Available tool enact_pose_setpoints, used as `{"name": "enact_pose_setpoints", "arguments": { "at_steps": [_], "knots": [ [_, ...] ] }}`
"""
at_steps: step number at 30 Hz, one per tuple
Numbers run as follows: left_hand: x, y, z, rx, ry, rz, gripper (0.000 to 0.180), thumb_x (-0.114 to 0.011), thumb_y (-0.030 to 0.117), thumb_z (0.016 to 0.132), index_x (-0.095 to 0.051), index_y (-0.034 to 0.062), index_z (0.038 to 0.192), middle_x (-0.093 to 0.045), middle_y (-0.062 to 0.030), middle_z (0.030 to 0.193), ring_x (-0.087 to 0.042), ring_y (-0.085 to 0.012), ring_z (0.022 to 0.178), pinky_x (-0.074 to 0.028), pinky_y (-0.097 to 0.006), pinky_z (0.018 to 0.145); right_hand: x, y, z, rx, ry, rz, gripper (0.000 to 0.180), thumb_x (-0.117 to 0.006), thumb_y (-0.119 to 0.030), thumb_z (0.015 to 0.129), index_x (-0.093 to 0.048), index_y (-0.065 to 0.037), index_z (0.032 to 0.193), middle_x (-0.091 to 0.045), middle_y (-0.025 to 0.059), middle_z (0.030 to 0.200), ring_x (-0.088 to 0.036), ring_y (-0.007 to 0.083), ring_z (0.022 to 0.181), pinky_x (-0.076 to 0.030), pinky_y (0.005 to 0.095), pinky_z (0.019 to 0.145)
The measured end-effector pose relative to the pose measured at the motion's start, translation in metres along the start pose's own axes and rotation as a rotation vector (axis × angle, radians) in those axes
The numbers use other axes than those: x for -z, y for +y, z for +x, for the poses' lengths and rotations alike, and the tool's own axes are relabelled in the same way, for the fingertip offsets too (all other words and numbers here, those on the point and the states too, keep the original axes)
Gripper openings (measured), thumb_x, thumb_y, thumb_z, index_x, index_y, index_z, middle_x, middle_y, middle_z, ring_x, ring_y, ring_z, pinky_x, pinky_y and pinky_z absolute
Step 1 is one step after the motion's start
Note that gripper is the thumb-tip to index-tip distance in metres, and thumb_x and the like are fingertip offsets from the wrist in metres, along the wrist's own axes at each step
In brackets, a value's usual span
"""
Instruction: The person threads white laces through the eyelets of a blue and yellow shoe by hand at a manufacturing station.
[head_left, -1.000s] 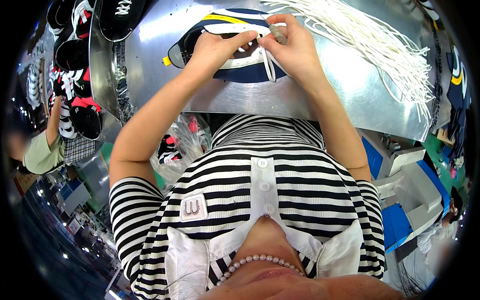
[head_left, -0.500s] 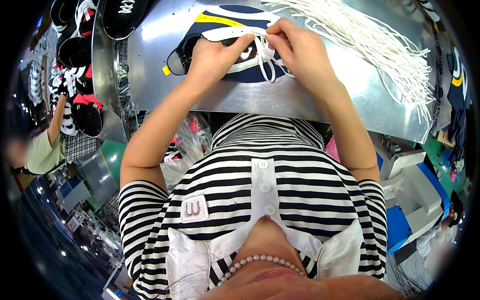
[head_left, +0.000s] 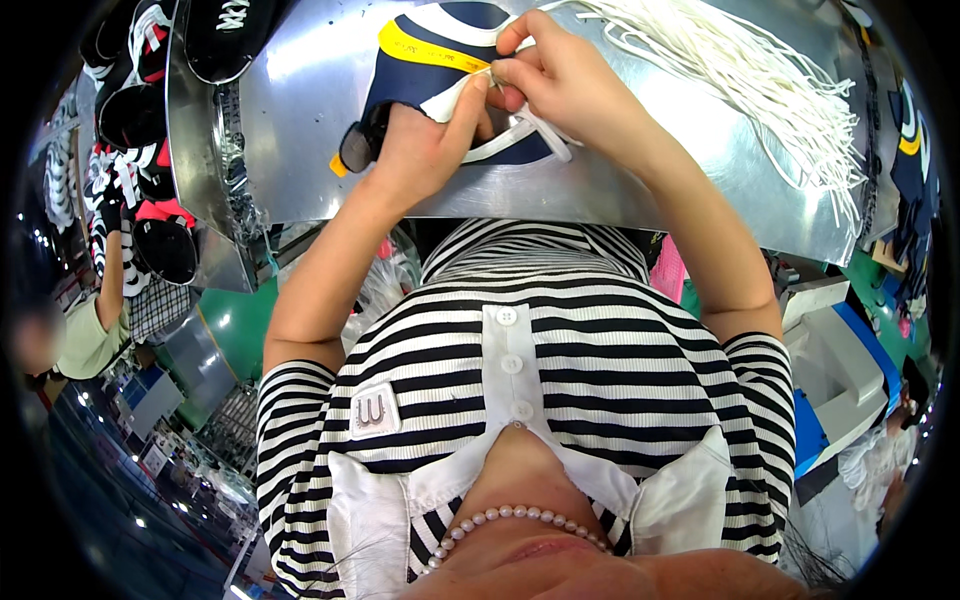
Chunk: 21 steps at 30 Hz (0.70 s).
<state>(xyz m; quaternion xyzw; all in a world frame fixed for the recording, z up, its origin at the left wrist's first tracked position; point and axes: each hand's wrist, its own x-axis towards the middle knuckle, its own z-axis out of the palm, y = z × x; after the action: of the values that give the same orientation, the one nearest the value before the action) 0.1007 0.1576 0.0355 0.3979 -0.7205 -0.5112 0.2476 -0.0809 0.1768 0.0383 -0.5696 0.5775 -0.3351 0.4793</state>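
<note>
A navy shoe upper [head_left: 392, 85] with white trim and a yellow band lies tilted on the metal table [head_left: 300, 150]. My left hand [head_left: 430, 145] is closed on its lower left part, with some fingers inside the opening and the thumb along the white eyelet strip. Close against that thumb, my right hand [head_left: 575, 90] is closed in a pinch at the eyelets. A white shoelace [head_left: 540, 132] trails from the upper beneath my right hand. The pinching fingertips cover the lace end, so which eyelet it meets is hidden.
Loose white shoelaces [head_left: 725, 80] spread over the table's right side. At the far left edge lies a black shoe [head_left: 220, 40]; more shoes are stacked beyond. A co-worker [head_left: 85, 325] is at far left. Grey-and-blue bins [head_left: 840, 370] stand right, below hanging navy uppers [head_left: 908, 165].
The upper has turned and tilted, showing more of its yellow band and hiding the eyelet row. My right hand has moved slightly left and up, closer to my left thumb.
</note>
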Motion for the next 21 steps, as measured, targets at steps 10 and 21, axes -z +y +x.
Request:
{"name": "enact_pose_setpoints", "arguments": {
  "at_steps": [10,21],
  "knots": [
    [0.017,-0.012,0.012,0.299,0.069,0.053,0.046,-0.054,0.035,0.098,-0.068,-0.0007,0.073,-0.062,-0.0036,0.062,-0.052,-0.0088,0.057,-0.043,-0.027,0.057,0.019,0.002,0.005,0.179,0.190,-0.222,0.021,-0.054,-0.024,0.096,-0.058,-0.005,0.106,-0.070,0.0161,0.087,-0.067,0.0356,0.082,-0.051,0.0429,0.073],
    [0.006,-0.006,0.006,0.587,0.109,-0.238,0.021,-0.076,0.018,0.083,-0.068,0.0026,0.095,-0.063,0.0005,0.076,-0.055,-0.0086,0.069,-0.045,-0.024,0.066,-0.014,0.043,0.030,0.094,0.198,0.032,0.026,-0.050,-0.027,0.099,-0.059,-0.006,0.111,-0.067,0.0127,0.080,-0.066,0.0298,0.079,-0.049,0.0391,0.075]
  ]
}}
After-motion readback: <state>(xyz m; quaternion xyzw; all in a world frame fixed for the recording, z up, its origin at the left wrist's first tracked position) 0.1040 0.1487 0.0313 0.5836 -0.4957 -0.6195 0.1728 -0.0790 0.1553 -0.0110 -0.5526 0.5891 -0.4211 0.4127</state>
